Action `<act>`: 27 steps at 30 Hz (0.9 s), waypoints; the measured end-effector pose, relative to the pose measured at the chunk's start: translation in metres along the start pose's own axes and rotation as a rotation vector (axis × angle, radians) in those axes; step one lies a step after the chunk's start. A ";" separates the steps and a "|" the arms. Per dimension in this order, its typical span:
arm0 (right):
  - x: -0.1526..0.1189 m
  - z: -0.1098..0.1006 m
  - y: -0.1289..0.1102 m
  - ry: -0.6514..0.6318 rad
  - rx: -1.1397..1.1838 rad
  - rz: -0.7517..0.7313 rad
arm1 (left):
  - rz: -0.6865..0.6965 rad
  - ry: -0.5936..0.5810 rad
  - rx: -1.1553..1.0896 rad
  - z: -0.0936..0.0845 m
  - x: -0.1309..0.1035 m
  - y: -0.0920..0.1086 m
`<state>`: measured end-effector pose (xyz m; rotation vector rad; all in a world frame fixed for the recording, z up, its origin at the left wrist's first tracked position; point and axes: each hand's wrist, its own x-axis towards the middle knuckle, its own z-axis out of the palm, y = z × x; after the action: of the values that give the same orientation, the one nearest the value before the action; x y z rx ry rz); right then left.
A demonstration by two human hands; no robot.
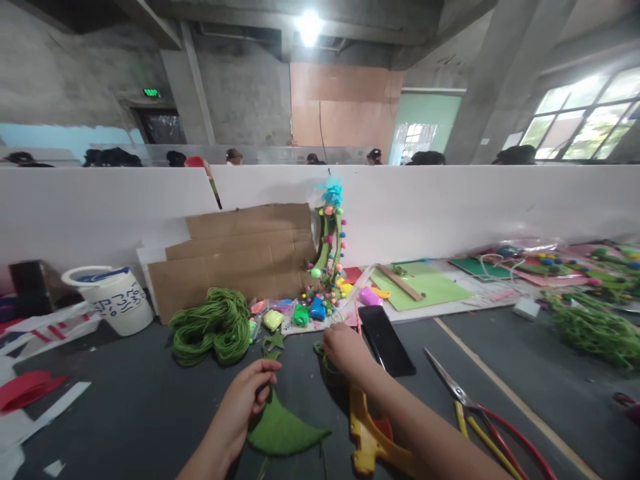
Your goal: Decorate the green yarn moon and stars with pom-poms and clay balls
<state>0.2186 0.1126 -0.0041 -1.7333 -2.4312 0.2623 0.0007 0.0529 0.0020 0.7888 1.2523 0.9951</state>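
Grip of the left hand (243, 397) pinches the narrow upper end of the green, crescent-shaped felt piece (283, 428), which widens nearward and tapers rightward; the right hand (346, 348), farther off, nears green yarn strands (327, 365), hold unclear.

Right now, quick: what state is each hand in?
Left hand: closed, fingertips pinching the green crescent near its upper end.
Right hand: fingers curled down beside the loose green yarn; whether it grips anything cannot be told.
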 end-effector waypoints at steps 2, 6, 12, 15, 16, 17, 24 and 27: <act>0.002 0.007 -0.003 -0.016 -0.018 0.024 | 0.004 -0.006 0.060 0.001 0.001 0.001; 0.008 0.013 -0.008 -0.026 -0.011 0.025 | 0.009 -0.044 0.216 0.008 0.001 0.001; 0.018 0.017 -0.005 -0.025 0.107 0.058 | 0.117 -0.002 0.572 0.006 0.017 0.002; 0.019 0.016 -0.001 -0.035 0.223 0.090 | 0.263 0.118 0.826 -0.008 0.033 0.014; 0.020 0.016 0.000 -0.037 0.270 0.103 | 0.316 0.160 0.915 -0.014 0.037 0.019; 0.020 0.015 0.000 -0.037 0.320 0.116 | 0.356 0.191 1.006 -0.020 0.042 0.023; 0.022 0.011 0.003 -0.113 0.645 0.197 | 0.445 0.279 1.492 -0.044 0.055 0.027; 0.031 0.008 0.004 -0.118 0.658 0.211 | 0.447 0.313 1.600 -0.045 0.058 0.022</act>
<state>0.2109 0.1425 -0.0128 -1.6711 -1.8922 1.0734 -0.0461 0.1126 -0.0081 2.2487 2.1488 0.2279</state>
